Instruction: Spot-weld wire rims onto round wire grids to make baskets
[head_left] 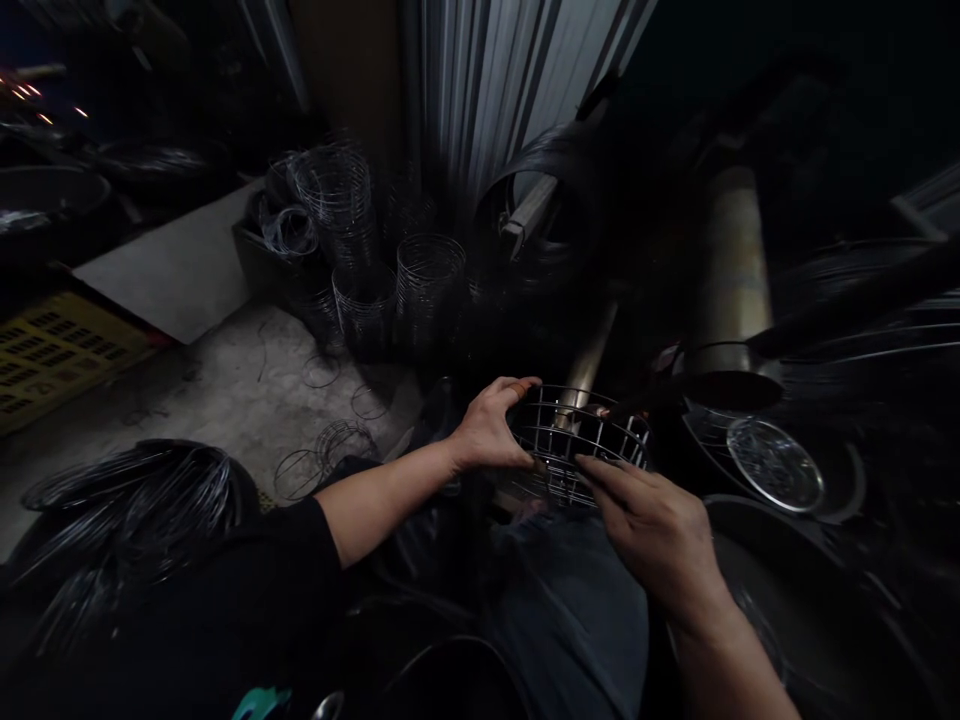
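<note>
A round wire basket [581, 440] with a grid of thin metal rods is held above my lap, near a metal rod end. My left hand [495, 425] grips its left side, thumb and fingers spread around the rim. On the near right side of the basket, my right hand [652, 515] has its fingers pressed together against the wires. Behind the basket, a pale metal bar [589, 370] slants up into the dark.
Stacks of wire cylinders [431, 285] stand behind on the left. Wire bundles [165, 500] lie at the lower left, beyond them a yellow crate [60, 350]. At the right are a thick metal cylinder [735, 270], a dark basin [795, 600] and a shiny round dish [776, 465].
</note>
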